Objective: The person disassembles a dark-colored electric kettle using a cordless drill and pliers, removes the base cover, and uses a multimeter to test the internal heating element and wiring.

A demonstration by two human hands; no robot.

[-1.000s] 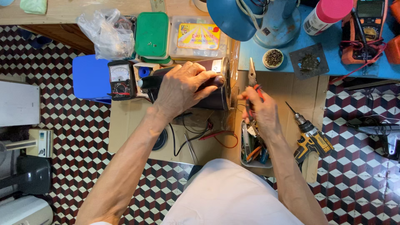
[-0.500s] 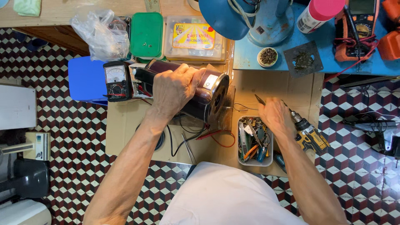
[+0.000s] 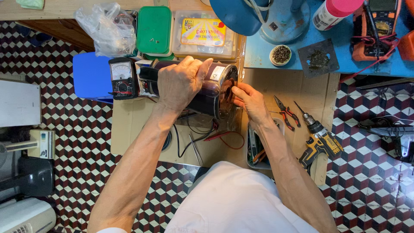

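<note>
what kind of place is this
Most likely a small repair workshop: an analog multimeter, a cordless drill and pliers lie on the bench while both hands work on a cylindrical appliance body.

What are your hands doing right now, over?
Left hand clamped over dark metal cylinder, lying on its side. Right hand fingertips at its open end, holding nothing. Pliers and cordless drill lie apart to the right; nothing blocking.

Bare forearms, bare hands, white shirt.
</note>
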